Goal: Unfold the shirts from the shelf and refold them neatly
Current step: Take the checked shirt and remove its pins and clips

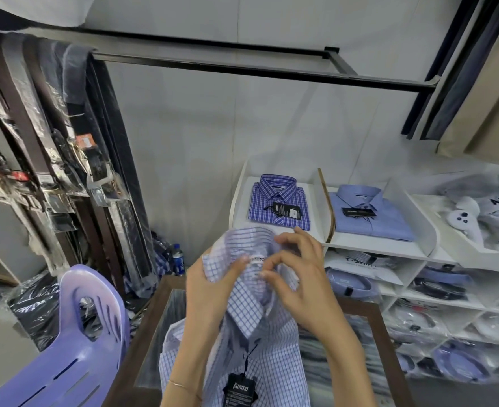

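A light blue-and-white checked shirt (260, 356) is held up over a glass-topped counter (151, 342), collar uppermost, a black hang tag (239, 390) dangling from its front. My left hand (210, 292) grips the collar's left side. My right hand (301, 277) pinches the collar at the neck label, fingers curled into the fabric. On the white shelf (374, 245) behind lie a folded dark blue plaid shirt (277, 204) and a folded plain light blue shirt (368, 212).
A lilac plastic chair (75, 348) stands at the left of the counter. Belts in plastic sleeves (36, 136) hang on the left rack. Cubbies with bagged shirts (448, 318) fill the right. A water bottle (178, 259) stands on the floor beyond the counter.
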Action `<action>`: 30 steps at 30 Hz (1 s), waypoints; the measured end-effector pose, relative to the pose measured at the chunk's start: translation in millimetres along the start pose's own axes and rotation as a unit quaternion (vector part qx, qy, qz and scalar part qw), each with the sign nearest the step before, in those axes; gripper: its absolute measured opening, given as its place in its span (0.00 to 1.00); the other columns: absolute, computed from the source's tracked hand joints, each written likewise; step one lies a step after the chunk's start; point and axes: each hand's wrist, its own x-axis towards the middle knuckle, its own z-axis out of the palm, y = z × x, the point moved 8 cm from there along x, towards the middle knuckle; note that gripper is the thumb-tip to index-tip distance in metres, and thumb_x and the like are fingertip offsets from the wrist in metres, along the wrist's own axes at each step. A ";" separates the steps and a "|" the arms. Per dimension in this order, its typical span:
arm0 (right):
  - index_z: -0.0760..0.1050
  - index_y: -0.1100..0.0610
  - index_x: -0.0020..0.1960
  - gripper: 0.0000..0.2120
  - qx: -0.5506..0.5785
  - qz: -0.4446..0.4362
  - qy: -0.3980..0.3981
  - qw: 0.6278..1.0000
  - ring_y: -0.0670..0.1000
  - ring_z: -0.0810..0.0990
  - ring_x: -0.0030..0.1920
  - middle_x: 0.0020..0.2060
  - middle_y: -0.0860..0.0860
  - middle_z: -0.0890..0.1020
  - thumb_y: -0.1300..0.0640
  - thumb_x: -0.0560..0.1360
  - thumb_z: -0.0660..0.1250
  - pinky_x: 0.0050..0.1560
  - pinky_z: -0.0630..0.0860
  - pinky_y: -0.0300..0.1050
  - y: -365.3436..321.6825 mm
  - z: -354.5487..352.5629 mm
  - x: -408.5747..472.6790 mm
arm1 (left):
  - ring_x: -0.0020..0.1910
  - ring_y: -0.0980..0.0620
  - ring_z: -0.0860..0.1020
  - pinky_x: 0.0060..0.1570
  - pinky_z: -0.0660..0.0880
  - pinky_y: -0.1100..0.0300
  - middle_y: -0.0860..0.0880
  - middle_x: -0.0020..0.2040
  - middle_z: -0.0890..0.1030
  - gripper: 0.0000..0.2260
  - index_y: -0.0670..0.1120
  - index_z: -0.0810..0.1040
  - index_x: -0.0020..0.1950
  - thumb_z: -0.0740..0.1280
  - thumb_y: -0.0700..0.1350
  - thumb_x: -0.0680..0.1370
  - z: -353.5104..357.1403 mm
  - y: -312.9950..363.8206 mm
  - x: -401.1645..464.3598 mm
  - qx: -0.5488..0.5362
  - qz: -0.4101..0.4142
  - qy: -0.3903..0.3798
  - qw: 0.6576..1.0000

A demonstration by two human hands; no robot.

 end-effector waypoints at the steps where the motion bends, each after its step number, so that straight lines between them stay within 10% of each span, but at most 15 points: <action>1: 0.76 0.42 0.40 0.07 0.005 0.002 0.011 1.000 0.43 0.53 0.74 0.61 0.42 0.70 0.40 0.71 0.64 0.72 0.55 0.50 1.7 -4.3 0.2 | 0.49 0.49 0.84 0.48 0.80 0.50 0.49 0.49 0.85 0.15 0.46 0.80 0.58 0.74 0.41 0.71 -3.8 -0.6 2.8 -0.011 0.003 0.005 1.000; 6: 0.76 0.45 0.41 0.08 -0.011 -0.011 0.012 1.000 0.46 0.58 0.71 0.57 0.42 0.71 0.43 0.71 0.64 0.71 0.59 0.52 -4.8 5.0 2.8 | 0.46 0.51 0.84 0.44 0.80 0.59 0.47 0.47 0.85 0.11 0.44 0.81 0.54 0.72 0.38 0.73 6.2 -1.4 -1.7 -0.008 -0.002 -0.002 1.000; 15: 0.77 0.42 0.50 0.07 0.046 -0.005 0.034 0.998 0.44 0.73 0.58 0.51 0.40 0.75 0.50 0.73 0.72 0.59 0.67 0.35 -2.5 -5.5 1.7 | 0.53 0.48 0.82 0.56 0.77 0.43 0.48 0.52 0.84 0.15 0.47 0.80 0.59 0.72 0.43 0.73 0.1 -7.6 3.1 -0.023 -0.031 -0.031 0.999; 26: 0.81 0.38 0.47 0.11 0.029 0.011 0.006 0.999 0.42 0.70 0.59 0.51 0.38 0.74 0.36 0.69 0.65 0.58 0.63 0.28 7.4 5.9 -0.3 | 0.53 0.48 0.82 0.58 0.77 0.44 0.47 0.53 0.84 0.13 0.47 0.79 0.59 0.70 0.45 0.75 -2.0 -21.5 2.9 -0.066 -0.101 -0.076 0.990; 30: 0.79 0.42 0.42 0.09 0.005 0.008 0.011 1.000 0.43 0.69 0.57 0.49 0.39 0.74 0.40 0.72 0.63 0.57 0.64 0.33 7.3 7.6 -0.5 | 0.60 0.50 0.78 0.61 0.74 0.47 0.49 0.62 0.79 0.27 0.53 0.73 0.65 0.76 0.53 0.68 -7.5 -24.6 3.8 -0.039 -0.087 -0.036 0.995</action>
